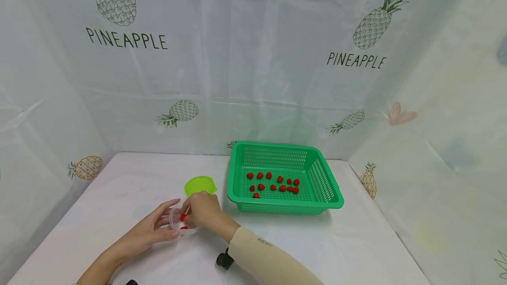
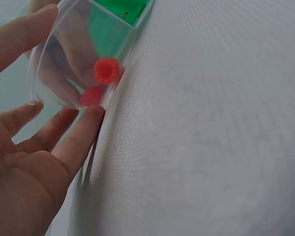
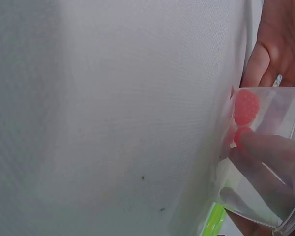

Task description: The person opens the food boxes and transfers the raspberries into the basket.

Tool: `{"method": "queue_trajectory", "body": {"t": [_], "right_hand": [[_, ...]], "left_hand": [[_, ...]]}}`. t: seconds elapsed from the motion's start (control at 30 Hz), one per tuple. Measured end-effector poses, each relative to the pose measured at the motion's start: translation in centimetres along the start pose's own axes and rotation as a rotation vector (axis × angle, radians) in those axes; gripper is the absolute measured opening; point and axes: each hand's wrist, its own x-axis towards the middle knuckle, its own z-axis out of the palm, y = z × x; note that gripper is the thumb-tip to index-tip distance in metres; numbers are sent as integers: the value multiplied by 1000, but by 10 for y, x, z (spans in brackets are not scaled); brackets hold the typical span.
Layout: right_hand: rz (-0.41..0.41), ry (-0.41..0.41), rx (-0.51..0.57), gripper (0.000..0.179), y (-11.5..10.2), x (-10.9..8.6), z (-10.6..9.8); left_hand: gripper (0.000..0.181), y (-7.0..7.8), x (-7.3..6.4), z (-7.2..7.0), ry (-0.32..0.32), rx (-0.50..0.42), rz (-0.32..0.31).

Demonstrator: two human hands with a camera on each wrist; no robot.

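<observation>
A clear plastic tub (image 3: 280, 105) stands on the white-covered table, in front of a bright green lid (image 1: 200, 185). My left hand (image 1: 152, 228) holds the tub from the left, its thumb on one side and its fingers on the other. From above, my right hand (image 1: 203, 211) reaches into the tub, and its fingertips pinch a red raspberry (image 3: 243, 136) near the bottom. Another raspberry (image 3: 247, 107) lies beside it inside the tub. Through the tub's see-through wall, the left wrist view shows both berries and the right fingers.
To the right at the back sits a green slotted basket (image 1: 277, 208), with several red raspberries (image 1: 282, 188) spread over its floor. A white cloth printed with pineapples (image 1: 184, 111) hangs behind and beside the table (image 1: 130, 179).
</observation>
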Motion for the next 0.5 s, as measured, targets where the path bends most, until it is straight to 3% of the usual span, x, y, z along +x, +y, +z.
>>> {"method": "queue_trajectory", "body": {"t": [0.5], "right_hand": [[-81, 40, 90, 11, 7, -8, -14]], "left_hand": [[90, 1, 0, 0, 9, 11, -9]]}}
